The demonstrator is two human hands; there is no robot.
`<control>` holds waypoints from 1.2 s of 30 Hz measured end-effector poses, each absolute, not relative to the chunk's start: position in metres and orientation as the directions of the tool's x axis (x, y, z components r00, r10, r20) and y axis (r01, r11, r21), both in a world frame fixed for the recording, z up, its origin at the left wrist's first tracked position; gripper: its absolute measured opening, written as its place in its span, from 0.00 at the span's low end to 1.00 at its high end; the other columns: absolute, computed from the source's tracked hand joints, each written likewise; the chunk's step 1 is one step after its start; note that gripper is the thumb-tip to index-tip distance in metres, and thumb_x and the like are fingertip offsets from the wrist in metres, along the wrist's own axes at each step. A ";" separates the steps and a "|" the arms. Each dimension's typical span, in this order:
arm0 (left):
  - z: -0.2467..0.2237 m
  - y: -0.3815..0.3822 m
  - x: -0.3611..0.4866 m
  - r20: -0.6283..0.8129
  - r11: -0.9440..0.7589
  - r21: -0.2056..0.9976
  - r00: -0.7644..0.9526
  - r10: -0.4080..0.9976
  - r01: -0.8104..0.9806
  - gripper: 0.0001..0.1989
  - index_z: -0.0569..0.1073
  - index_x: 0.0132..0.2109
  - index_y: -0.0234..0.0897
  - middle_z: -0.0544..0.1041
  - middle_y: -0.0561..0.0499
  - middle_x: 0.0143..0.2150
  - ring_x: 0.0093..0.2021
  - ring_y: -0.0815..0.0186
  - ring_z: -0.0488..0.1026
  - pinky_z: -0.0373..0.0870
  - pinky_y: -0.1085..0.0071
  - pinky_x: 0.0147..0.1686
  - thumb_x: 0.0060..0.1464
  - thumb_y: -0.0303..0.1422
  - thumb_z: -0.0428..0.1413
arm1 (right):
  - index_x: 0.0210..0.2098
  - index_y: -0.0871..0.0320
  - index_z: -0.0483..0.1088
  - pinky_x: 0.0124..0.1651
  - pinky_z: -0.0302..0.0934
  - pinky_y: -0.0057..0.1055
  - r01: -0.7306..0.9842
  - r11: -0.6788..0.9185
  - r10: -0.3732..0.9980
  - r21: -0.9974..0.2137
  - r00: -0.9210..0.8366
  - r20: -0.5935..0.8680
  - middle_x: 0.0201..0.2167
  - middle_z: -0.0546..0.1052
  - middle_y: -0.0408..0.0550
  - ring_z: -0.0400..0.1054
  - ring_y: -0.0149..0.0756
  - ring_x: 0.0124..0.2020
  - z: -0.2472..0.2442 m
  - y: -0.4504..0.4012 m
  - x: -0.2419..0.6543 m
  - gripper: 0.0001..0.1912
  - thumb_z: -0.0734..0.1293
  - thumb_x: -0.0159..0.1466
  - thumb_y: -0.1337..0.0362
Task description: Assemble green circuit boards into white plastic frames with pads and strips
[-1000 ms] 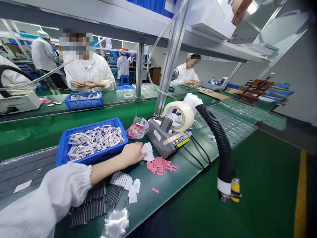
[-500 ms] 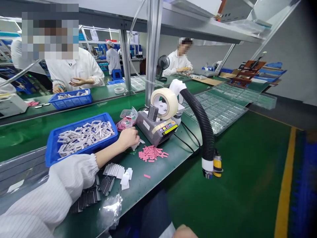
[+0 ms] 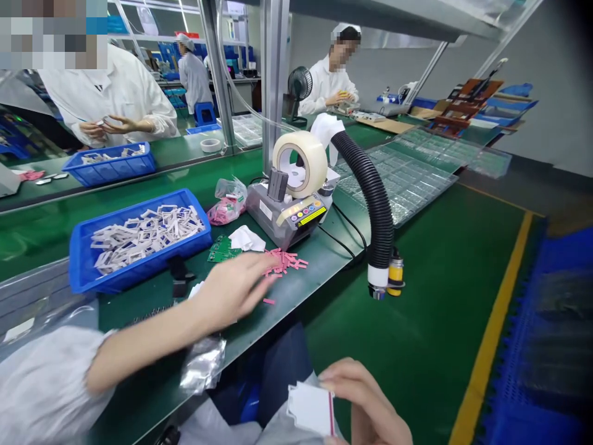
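My right hand [image 3: 365, 402] is at the bottom of the view, its fingers pinching a white card piece [image 3: 311, 408] with a pink strip along one edge. My left hand [image 3: 234, 290], blurred by motion, reaches over the green bench with its fingers apart and holds nothing. Its fingertips are just short of a pile of pink strips [image 3: 283, 261]. Beyond them lie a green circuit board [image 3: 223, 249] and crumpled white sheets [image 3: 245, 238]. To the left stands a blue crate [image 3: 143, 262] full of white frame pieces.
A tape dispenser [image 3: 290, 198] and a bag of pink strips [image 3: 227, 207] stand behind the pile. A black corrugated hose [image 3: 373, 179] arches to the right. Clear blister trays [image 3: 393, 179] lie beyond it. A co-worker [image 3: 111, 102] works across the bench.
The view has swung down and right. My right hand has come into view with the white card piece. My left hand has moved off the white sheets, and the green board now shows.
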State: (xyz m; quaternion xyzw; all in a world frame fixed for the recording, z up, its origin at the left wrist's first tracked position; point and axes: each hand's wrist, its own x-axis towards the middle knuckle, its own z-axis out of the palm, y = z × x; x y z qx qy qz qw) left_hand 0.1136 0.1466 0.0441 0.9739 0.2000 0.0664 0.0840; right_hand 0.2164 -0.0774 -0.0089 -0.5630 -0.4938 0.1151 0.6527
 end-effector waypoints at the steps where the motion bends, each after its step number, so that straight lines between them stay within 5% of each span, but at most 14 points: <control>1: 0.048 0.129 0.101 0.191 -0.935 0.286 0.943 0.271 0.211 0.18 0.68 0.55 0.42 0.76 0.50 0.54 0.55 0.66 0.71 0.68 0.71 0.54 0.63 0.36 0.41 | 0.39 0.57 0.73 0.30 0.67 0.30 0.406 0.341 0.705 -0.848 0.486 0.516 0.30 0.74 0.50 0.70 0.36 0.30 -0.009 -0.076 0.216 0.14 0.69 0.59 0.55; 5: 0.047 0.072 0.065 0.422 -0.949 0.299 0.906 0.037 -0.101 0.20 0.66 0.57 0.43 0.78 0.50 0.51 0.50 0.67 0.74 0.73 0.74 0.49 0.64 0.40 0.40 | 0.40 0.56 0.73 0.31 0.67 0.31 0.399 0.337 0.728 -0.853 0.464 0.505 0.31 0.74 0.50 0.70 0.36 0.31 -0.007 -0.070 0.209 0.15 0.69 0.59 0.53; 11: 0.028 0.042 0.047 0.509 -0.967 0.245 0.858 0.067 -0.070 0.18 0.69 0.55 0.40 0.79 0.48 0.51 0.53 0.67 0.73 0.75 0.72 0.48 0.63 0.32 0.41 | 0.42 0.57 0.71 0.28 0.66 0.30 0.404 0.398 0.743 -0.823 0.384 0.548 0.30 0.72 0.48 0.67 0.33 0.30 -0.001 -0.067 0.196 0.15 0.68 0.60 0.54; 19: 0.042 0.039 0.042 0.505 -0.970 0.235 0.861 0.065 -0.065 0.20 0.74 0.48 0.37 0.80 0.46 0.48 0.51 0.64 0.75 0.74 0.71 0.49 0.64 0.29 0.38 | 0.41 0.59 0.71 0.30 0.65 0.29 0.445 0.409 0.734 -0.796 0.358 0.577 0.31 0.72 0.48 0.67 0.32 0.31 0.004 -0.066 0.191 0.14 0.67 0.61 0.55; 28: 0.065 0.049 0.041 0.432 -0.978 0.099 0.893 -0.122 -0.181 0.21 0.75 0.47 0.34 0.80 0.45 0.45 0.46 0.59 0.77 0.77 0.68 0.41 0.61 0.24 0.38 | 0.42 0.58 0.70 0.29 0.66 0.31 0.522 0.403 0.741 -0.752 0.297 0.603 0.32 0.73 0.48 0.67 0.32 0.31 0.011 -0.069 0.193 0.15 0.67 0.61 0.55; 36: 0.067 0.044 0.028 0.365 -0.981 0.104 0.924 -0.113 -0.161 0.17 0.73 0.51 0.34 0.79 0.46 0.48 0.49 0.61 0.75 0.71 0.67 0.47 0.62 0.24 0.43 | 0.38 0.61 0.70 0.29 0.66 0.28 0.587 0.443 0.696 -0.678 0.252 0.673 0.30 0.73 0.47 0.67 0.30 0.29 0.018 -0.064 0.190 0.13 0.67 0.62 0.56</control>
